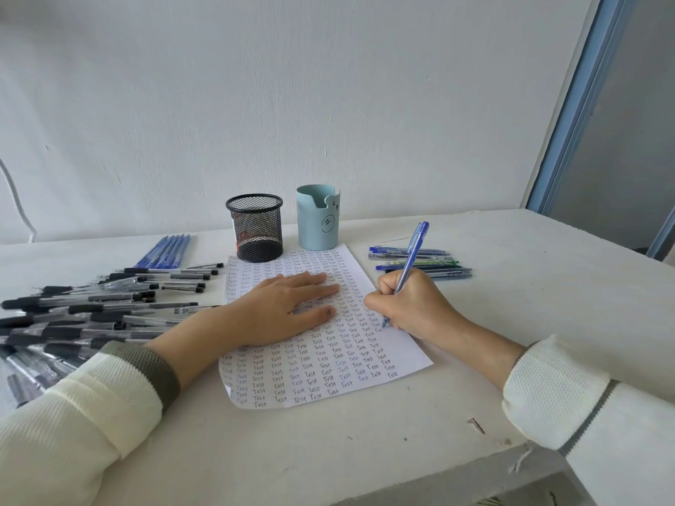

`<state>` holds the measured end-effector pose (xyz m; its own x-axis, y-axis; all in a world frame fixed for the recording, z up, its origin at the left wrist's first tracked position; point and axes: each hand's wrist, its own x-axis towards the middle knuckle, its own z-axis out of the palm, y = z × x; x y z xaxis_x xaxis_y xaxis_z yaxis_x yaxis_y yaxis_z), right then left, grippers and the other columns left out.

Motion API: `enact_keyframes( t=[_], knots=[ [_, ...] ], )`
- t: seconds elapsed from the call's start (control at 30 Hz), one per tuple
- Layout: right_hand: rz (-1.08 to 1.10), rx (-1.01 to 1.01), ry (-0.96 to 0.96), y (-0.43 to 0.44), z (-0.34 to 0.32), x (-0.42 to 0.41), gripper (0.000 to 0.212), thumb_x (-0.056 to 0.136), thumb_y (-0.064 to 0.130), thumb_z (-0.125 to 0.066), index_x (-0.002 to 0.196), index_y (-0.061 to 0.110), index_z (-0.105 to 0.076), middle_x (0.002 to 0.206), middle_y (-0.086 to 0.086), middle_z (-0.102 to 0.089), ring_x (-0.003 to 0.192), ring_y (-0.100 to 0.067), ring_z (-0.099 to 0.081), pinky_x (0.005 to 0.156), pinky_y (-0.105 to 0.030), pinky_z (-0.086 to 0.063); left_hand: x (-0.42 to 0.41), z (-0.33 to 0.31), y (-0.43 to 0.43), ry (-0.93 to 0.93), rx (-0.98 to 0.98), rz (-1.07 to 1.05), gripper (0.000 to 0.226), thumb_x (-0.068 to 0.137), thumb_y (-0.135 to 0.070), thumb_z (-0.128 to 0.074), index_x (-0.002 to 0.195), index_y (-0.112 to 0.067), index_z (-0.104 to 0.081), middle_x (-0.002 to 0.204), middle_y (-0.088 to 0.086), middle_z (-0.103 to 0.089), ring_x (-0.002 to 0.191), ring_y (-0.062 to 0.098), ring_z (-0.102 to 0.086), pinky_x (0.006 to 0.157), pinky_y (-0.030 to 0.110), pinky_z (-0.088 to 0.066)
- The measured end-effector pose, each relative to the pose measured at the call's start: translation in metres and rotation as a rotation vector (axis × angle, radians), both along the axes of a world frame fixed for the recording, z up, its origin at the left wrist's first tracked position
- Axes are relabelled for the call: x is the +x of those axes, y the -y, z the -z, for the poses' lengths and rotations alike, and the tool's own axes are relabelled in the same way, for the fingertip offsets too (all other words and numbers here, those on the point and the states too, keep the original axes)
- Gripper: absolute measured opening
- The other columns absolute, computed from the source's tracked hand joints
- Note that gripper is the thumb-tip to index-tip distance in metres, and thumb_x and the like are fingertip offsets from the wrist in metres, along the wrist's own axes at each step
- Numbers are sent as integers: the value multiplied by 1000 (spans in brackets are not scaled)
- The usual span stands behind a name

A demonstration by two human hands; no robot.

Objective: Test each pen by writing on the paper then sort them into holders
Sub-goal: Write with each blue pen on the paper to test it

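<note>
Centrally, one paper (321,374) under left hand (277,308), fingers (314,277) flat together; right hand (412,304) pinches one blue pen (412,253); behind paper, one mesh holder (254,228), one pale-blue holder (318,219).

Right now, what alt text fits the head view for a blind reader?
A person's right hand writes with a blue pen on a paper filled with the word "Test", while the left hand lies flat on it. A mesh holder and a blue holder stand at its far edge.
</note>
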<state>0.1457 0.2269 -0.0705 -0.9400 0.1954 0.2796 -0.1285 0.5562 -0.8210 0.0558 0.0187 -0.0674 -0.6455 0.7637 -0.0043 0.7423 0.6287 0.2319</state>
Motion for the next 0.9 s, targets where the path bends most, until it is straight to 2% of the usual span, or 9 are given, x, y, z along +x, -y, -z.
enact_keyframes(
  t=[0.17,0.33,0.43,0.5,0.6,0.7,0.8,0.9],
  knots=[
    [-13,27,-14,1,0,0,53,76,1,-62,42,19,-27,44,7,-22,41,-5,-27,44,-19,-36,0,1,1,2,5,-1,55,93,-65,-31,147,-53,-27,160,-22,-16,147,2,-12,119,30,-3],
    [-11,13,-6,1,0,0,52,77,1,-62,42,20,-28,44,6,-23,40,-7,-27,42,-19,-32,-1,0,0,5,-4,1,61,88,-70,-27,147,-54,-26,160,-22,-15,147,2,-11,119,31,-3],
    [11,44,-8,0,2,0,50,77,2,-63,44,19,-28,44,6,-23,42,-7,-27,45,-20,-34,0,0,0,11,4,3,63,86,-71,-26,147,-54,-26,160,-22,-15,147,2,-12,120,32,-4],
    [35,21,-3,0,2,-1,48,77,4,-62,45,19,-30,46,2,-28,43,-9,-30,49,-22,-34,0,0,1,14,7,2,64,86,-72,-26,147,-54,-27,160,-22,-15,147,2,-12,121,33,-4],
    [51,-90,11,-1,-3,-3,43,85,8,-57,47,17,-40,47,-2,-47,42,-10,-43,50,-21,-37,0,1,0,11,6,0,61,88,-71,-28,147,-54,-27,160,-22,-16,147,2,-11,121,32,-3],
    [32,-72,-1,-1,-13,-5,39,91,14,-55,54,12,-44,48,0,-55,46,-7,-47,55,-21,-39,-2,2,0,3,9,3,61,88,-71,-28,147,-54,-27,160,-22,-16,147,2,-11,121,32,-3],
    [-14,-128,-42,1,-26,-9,27,94,27,-63,75,13,-49,45,0,-51,40,-10,-45,47,-17,-38,-2,3,1,-1,8,9,60,89,-70,-28,147,-54,-26,160,-22,-15,147,2,-11,121,32,-3],
    [-33,-110,-27,5,-41,-22,23,100,43,-50,97,20,-53,46,-1,-48,38,-10,-42,44,-18,-37,-4,4,1,-13,25,13,60,90,-69,-28,147,-52,-28,159,-22,-17,147,2,-12,123,35,-4]
  ],
)
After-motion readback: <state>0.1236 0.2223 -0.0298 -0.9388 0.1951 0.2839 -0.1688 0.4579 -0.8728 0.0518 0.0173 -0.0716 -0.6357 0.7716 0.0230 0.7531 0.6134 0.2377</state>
